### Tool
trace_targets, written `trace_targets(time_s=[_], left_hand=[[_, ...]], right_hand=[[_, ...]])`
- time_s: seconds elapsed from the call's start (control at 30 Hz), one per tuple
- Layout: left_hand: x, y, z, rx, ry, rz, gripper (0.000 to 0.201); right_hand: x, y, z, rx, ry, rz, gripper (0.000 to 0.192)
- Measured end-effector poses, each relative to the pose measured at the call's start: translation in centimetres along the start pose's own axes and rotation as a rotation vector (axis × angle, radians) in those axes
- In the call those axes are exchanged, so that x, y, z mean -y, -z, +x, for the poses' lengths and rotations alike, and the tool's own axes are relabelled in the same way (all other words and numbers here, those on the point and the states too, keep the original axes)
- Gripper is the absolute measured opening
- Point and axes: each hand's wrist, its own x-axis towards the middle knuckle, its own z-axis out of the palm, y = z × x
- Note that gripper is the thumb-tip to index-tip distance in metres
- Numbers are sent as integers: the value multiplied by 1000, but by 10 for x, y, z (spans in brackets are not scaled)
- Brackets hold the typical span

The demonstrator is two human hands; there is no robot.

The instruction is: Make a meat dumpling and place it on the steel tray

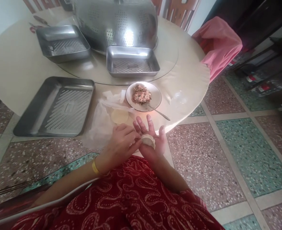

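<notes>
A folded dumpling (148, 141) with a pleated edge lies on the upturned palm of my right hand (154, 147), whose fingers are stretched apart. My left hand (124, 140), a yellow band on its wrist, has its fingers bent together at the dumpling's left end and pinches it there. Just beyond my hands, a round dough wrapper (120, 116) rests by a crumpled clear plastic bag (101, 123). A white plate (156, 92) holds minced filling (141, 94), and a metal spoon (162, 114) leans out over its rim.
On the left of the round table (8, 64) lies a large metal tray (66, 107). Two smaller trays, one left (64, 46) and one central (133, 65), sit farther back before a big perforated steel pot (117, 25). Pink cloth (221, 40) drapes a chair at right.
</notes>
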Motion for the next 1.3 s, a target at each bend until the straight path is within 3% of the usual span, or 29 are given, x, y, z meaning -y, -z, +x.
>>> trace_targets(time_s=[0.2, 0.5, 0.8, 1.03, 1.3], left_hand=[[-2, -11, -1, -51, -29, 103, 21], [-3, -5, 3, -56, -29, 47, 11], [-6, -9, 2, -49, -44, 85, 19], [-5, -5, 1, -93, -38, 61, 9], [-6, -13, 3, -78, -99, 173, 14]], right_hand=[[-1, 2, 2, 23, -8, 17, 53], [2, -3, 0, -13, -33, 51, 54], [1, -1, 0, -17, -31, 27, 54], [1, -1, 0, -4, -33, 31, 55], [3, -4, -3, -3, -22, 43, 53]])
